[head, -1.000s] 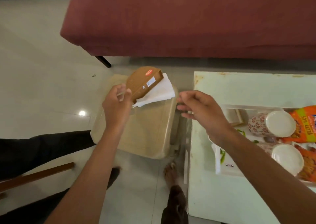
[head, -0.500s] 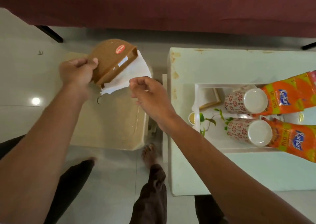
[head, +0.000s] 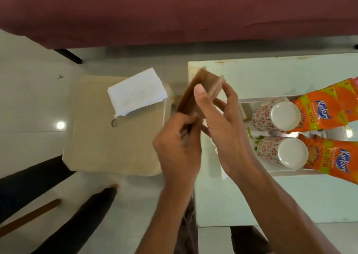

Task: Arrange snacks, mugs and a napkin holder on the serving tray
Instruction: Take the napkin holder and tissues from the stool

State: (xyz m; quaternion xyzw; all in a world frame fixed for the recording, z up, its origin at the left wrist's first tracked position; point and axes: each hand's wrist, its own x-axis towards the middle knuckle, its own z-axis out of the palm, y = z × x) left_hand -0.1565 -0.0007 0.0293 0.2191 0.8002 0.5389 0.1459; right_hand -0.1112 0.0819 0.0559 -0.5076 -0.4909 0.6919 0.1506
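Napkins [head: 136,92]: now lying loose on the beige stool [head: 114,137], at about ten o'clock from the hands; half a second ago they were sitting in the holder's slot.
Left hand [head: 178,147]: pinching the lower edge of the brown napkin holder [head: 195,94], having carried it rightward off the stool.
Right hand [head: 222,122]: now closing on the holder too, thumb across its face and fingers behind; earlier it was hovering empty.
Holder: empty, tilted, hanging over the white table's [head: 251,75] left edge.
Serving tray [head: 290,173]: at three o'clock, already carrying two floral mugs [head: 271,116] lying sideways and two Kurkure packets [head: 329,106].
Meaning: holder probably going to the tray next; napkins will need refilling.
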